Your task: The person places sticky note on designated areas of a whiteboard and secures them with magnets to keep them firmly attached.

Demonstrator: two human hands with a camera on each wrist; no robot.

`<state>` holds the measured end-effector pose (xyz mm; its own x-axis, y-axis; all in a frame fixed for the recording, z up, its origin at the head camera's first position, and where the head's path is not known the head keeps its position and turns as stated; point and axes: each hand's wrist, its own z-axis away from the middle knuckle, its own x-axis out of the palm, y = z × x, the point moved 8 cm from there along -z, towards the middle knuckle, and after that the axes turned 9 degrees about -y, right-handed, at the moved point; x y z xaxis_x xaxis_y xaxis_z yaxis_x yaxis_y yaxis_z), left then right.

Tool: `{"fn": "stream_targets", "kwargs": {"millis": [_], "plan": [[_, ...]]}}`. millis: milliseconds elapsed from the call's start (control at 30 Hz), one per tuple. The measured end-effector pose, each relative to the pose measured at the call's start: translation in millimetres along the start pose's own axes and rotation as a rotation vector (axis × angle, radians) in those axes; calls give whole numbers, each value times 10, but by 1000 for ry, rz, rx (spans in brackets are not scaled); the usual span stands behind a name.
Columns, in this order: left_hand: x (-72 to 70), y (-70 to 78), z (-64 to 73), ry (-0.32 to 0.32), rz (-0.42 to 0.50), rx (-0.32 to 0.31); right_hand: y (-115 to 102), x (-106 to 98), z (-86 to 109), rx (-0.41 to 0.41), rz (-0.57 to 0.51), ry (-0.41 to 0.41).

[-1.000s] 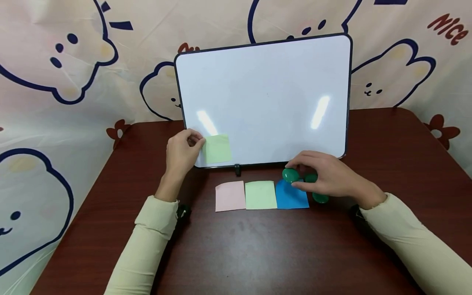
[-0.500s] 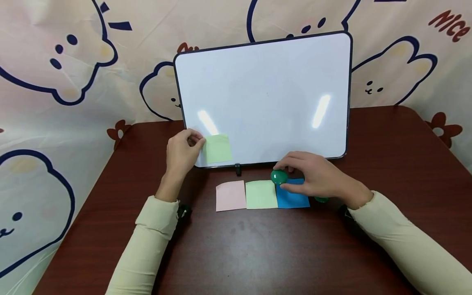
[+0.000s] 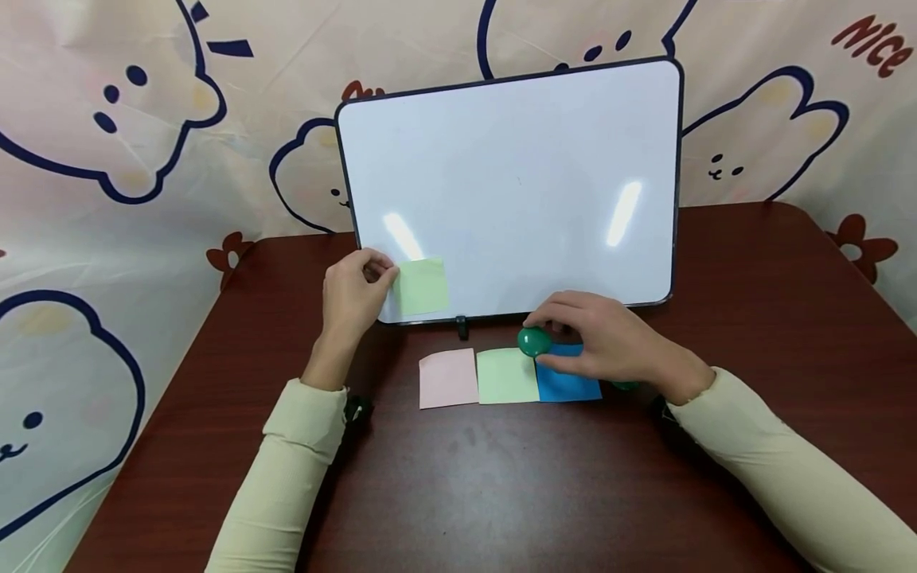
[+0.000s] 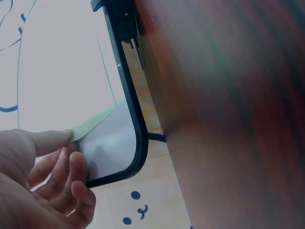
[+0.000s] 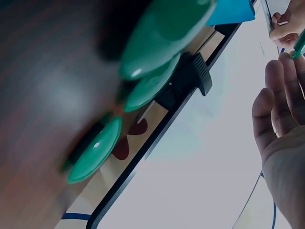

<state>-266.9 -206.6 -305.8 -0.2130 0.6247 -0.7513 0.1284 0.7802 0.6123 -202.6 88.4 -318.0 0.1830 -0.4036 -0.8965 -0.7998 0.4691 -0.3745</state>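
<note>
A light green sticky note (image 3: pixel 423 286) lies against the lower left of the whiteboard (image 3: pixel 516 183). My left hand (image 3: pixel 351 294) pinches its left edge between thumb and fingers; the left wrist view shows the thumb on the note's corner (image 4: pixel 88 129). Over the paper row on the table, my right hand (image 3: pixel 609 338) holds a round green magnet (image 3: pixel 533 341) between thumb and fingertips, apart from the board. Beneath this hand is a blue sticky note (image 3: pixel 569 382), partly covered. To its left lie a second light green note (image 3: pixel 507 382) and a pink note (image 3: pixel 447 382).
Another green magnet (image 3: pixel 626 385) peeks out beyond the right hand; the right wrist view shows 3 green magnets (image 5: pixel 97 150) on the table. A black clip foot (image 3: pixel 462 328) supports the board's bottom edge. Behind stands a printed cloth (image 3: pixel 236 159).
My right hand has moved left with the green magnet, from above the blue note to the border of the green one. My left hand stays on the note at the board.
</note>
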Motion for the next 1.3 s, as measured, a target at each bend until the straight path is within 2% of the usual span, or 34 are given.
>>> {"fn": "stream_targets", "kwargs": {"millis": [300,500,700,1300], "plan": [[-15,-9,-9,-3,0,-4,-93,49,-126,-28,57,42],[-30,-4,1,3,-4,0,-128,121,-216,15,60,29],[28,-5,22,-17,-5,1,-180,192,-270,32,62,17],[1,-3,3,-5,-11,3,-364,229,-515,-12,68,95]]}}
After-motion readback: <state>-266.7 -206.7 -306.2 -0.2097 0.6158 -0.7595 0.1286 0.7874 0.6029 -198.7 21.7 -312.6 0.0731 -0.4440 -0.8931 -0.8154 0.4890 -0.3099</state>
